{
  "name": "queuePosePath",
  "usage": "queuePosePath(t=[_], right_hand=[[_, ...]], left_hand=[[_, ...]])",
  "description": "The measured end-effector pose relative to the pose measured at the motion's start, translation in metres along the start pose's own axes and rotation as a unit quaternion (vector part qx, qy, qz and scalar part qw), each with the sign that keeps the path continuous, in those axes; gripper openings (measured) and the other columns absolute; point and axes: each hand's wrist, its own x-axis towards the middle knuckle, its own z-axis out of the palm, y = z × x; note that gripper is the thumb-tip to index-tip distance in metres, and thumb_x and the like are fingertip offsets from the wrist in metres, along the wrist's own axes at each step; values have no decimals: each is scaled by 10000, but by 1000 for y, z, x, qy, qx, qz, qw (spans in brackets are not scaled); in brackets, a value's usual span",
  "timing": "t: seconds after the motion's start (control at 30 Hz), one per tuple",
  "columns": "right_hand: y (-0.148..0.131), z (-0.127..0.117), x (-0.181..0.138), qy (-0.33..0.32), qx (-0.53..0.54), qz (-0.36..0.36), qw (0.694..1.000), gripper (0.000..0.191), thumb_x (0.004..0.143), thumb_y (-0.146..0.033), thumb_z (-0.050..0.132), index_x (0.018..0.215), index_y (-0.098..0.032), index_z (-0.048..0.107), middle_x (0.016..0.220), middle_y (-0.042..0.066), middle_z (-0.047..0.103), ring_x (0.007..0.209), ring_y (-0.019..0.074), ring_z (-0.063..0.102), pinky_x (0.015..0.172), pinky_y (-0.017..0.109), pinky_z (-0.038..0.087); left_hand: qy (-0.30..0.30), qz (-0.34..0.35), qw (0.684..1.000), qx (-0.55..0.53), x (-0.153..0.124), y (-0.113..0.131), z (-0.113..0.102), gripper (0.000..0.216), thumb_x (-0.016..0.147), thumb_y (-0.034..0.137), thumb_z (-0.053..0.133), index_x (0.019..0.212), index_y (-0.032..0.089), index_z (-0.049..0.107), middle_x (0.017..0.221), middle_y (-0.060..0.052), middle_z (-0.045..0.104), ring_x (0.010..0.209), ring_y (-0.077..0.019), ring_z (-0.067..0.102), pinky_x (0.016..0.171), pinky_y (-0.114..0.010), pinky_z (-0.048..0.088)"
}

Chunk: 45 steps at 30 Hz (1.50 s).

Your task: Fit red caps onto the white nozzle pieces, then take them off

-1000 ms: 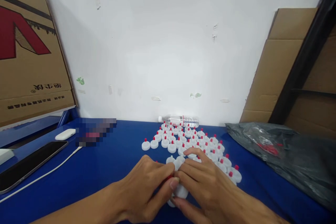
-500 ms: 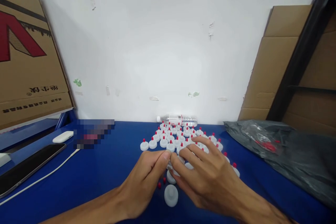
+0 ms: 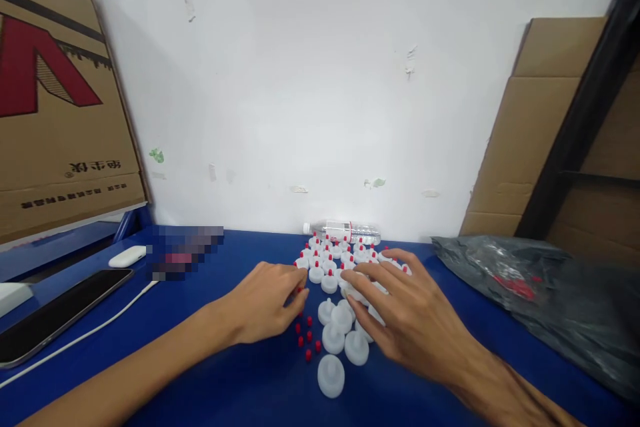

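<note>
A cluster of white caps with red tips (image 3: 330, 257) stands on the blue table (image 3: 210, 320). Nearer to me lie several plain white caps (image 3: 333, 337) and a few loose red tips (image 3: 305, 340). My left hand (image 3: 265, 303) is curled, its fingertips pinched together at the left end of the cluster. What they pinch is hidden. My right hand (image 3: 400, 310) lies with fingers stretched out over the right side of the cluster, touching caps and hiding some of them.
A clear water bottle (image 3: 345, 231) lies at the wall behind the caps. A dark plastic bag (image 3: 540, 287) sits on the right. On the left are a phone (image 3: 55, 313), a white cable (image 3: 90, 337), a white case (image 3: 127, 255) and a cardboard box (image 3: 55, 113).
Both hands moved away from me, from the plain caps up to the cluster with red tips. The plain caps and loose red tips they covered now show.
</note>
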Motion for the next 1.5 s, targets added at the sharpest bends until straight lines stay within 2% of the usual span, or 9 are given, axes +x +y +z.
queuePosePath(t=[0.17,0.33,0.53,0.7,0.9,1.17,1.27,1.37,1.5], right_hand=[[0,3,-3,-15,62,9,998,151,1014,-138,518,1117,-190,615,1138,59,739,1004,207,700,1059,435,343],[5,7,-6,-43,96,38,994,85,1020,-159,549,1035,-212,612,1171,45,715,1042,217,670,1062,448,337],[5,5,-6,-67,90,76,991,55,1001,-196,598,991,-226,644,988,40,664,901,230,599,849,406,407],[7,6,-6,-103,77,83,988,54,982,-206,631,936,-224,654,928,33,675,896,242,601,869,430,401],[8,6,-5,-84,93,78,989,88,990,-155,610,975,-218,670,822,5,699,819,211,608,883,412,391],[5,2,-3,-56,97,87,990,116,1006,-191,589,951,-203,691,811,13,703,793,196,616,923,419,389],[5,1,-2,-48,100,86,990,153,1011,-181,564,931,-198,693,795,13,697,778,192,614,922,420,390],[4,0,0,-37,103,84,991,167,1012,-174,552,917,-196,688,781,8,693,761,185,612,918,416,393],[3,0,0,-29,102,82,991,177,1017,-178,538,913,-203,679,779,10,698,745,178,607,931,421,397]], left_hand=[[-57,9,997,45,-4,2,3,117,977,269,493,901,235,576,901,6,663,762,-187,613,644,-299,324],[-79,12,995,61,-4,-2,1,119,984,276,492,943,249,600,941,6,680,818,-199,652,682,-303,381],[-80,7,995,56,-2,-1,3,140,993,285,487,962,251,620,966,2,685,820,-197,656,687,-305,396],[-78,9,995,59,-2,0,4,151,994,285,490,956,250,632,984,-5,688,814,-197,649,676,-306,388],[-79,10,995,54,-4,0,5,153,994,295,498,965,255,643,980,-1,685,813,-192,653,681,-308,398],[-71,15,996,57,-2,0,5,166,1002,299,486,968,251,642,964,0,694,826,-193,663,696,-301,418],[-30,-16,993,117,1,0,-1,239,1031,301,417,965,236,637,941,-18,690,802,-188,665,686,-298,424],[15,-89,977,195,3,-5,-7,316,1045,308,343,952,202,625,915,-74,686,793,-235,675,657,-325,416],[23,-172,955,242,3,-18,-5,437,1055,385,301,897,149,633,839,-163,705,741,-310,690,638,-358,426]])
